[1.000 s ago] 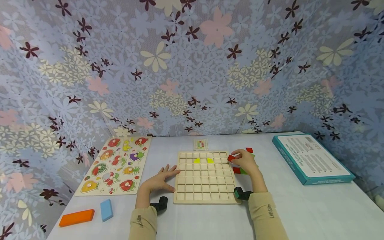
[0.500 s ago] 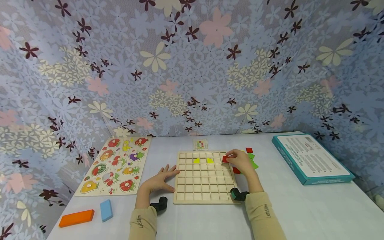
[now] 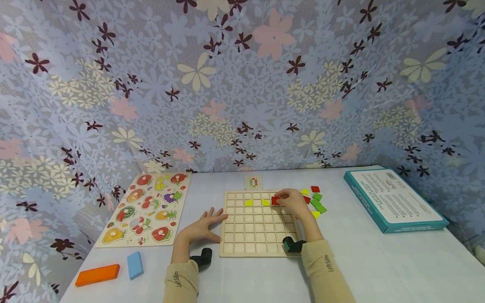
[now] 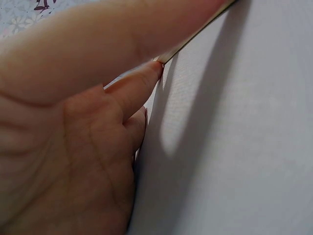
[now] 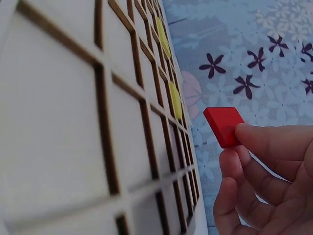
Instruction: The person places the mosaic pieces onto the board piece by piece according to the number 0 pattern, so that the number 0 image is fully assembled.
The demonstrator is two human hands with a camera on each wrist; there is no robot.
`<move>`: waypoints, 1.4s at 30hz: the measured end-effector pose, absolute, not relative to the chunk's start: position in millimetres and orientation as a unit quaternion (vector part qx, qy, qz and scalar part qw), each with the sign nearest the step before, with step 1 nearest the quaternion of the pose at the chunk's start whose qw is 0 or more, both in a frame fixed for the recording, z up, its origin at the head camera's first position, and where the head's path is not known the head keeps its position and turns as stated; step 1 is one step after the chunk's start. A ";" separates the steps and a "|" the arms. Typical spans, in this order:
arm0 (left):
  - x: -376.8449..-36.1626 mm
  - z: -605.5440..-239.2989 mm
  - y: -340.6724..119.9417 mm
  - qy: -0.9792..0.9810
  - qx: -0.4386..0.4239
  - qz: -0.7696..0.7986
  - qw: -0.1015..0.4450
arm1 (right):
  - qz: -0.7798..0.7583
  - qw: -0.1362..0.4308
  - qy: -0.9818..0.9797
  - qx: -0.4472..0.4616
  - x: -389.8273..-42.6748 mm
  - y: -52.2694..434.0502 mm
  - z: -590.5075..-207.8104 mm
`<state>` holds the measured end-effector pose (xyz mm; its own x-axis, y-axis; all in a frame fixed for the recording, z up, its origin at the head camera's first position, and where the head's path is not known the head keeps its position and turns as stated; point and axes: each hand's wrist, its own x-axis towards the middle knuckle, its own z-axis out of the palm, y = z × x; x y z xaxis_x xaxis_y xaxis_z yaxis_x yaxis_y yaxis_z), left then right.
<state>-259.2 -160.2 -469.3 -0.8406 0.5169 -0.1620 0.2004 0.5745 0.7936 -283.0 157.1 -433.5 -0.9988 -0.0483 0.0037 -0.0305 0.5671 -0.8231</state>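
A wooden grid board [image 3: 260, 255] lies flat in front of me, with two yellow quarter-round tiles [image 3: 249, 203] in its second row from the back. My right hand [image 3: 297, 204] pinches a red square tile [image 5: 224, 126] between thumb and fingers, above the board and just right of the nearer yellow tile [image 3: 266, 202]. In the right wrist view the red tile is tilted and clear of the grid. My left hand [image 3: 199, 229] rests on the table, fingers spread, thumb and a fingertip touching the board's left edge. Behind the board lies a small pattern card [image 3: 253, 182].
Loose tiles lie right of the board: a red square [image 3: 315, 189], green pieces [image 3: 318, 205] and yellow ones [image 3: 316, 214]. A teal box [image 3: 394, 202] stands far right. On the left are a fruit puzzle [image 3: 145, 210], an orange block [image 3: 97, 275] and a blue block [image 3: 135, 265].
My right hand has carried the red tile leftward, from the board's right edge to beside the yellow tile. More of the loose tiles show now. My left hand has stayed put.
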 end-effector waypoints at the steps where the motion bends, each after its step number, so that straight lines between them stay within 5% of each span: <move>1: -259.3 -469.1 -159.9 0.866 0.206 0.413 0.192 | -0.461 0.008 0.887 -0.025 -283.5 155.3 -433.8; 42: -258.6 -467.0 -160.6 0.865 0.208 0.413 0.196 | -0.439 0.016 0.897 -0.055 -307.4 112.0 -442.2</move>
<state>-258.6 -160.6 -467.0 -0.8373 0.5206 -0.1670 0.1977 0.5731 0.7953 -307.4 112.0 -442.2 -0.9933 -0.1135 0.0196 -0.0851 0.6093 -0.7884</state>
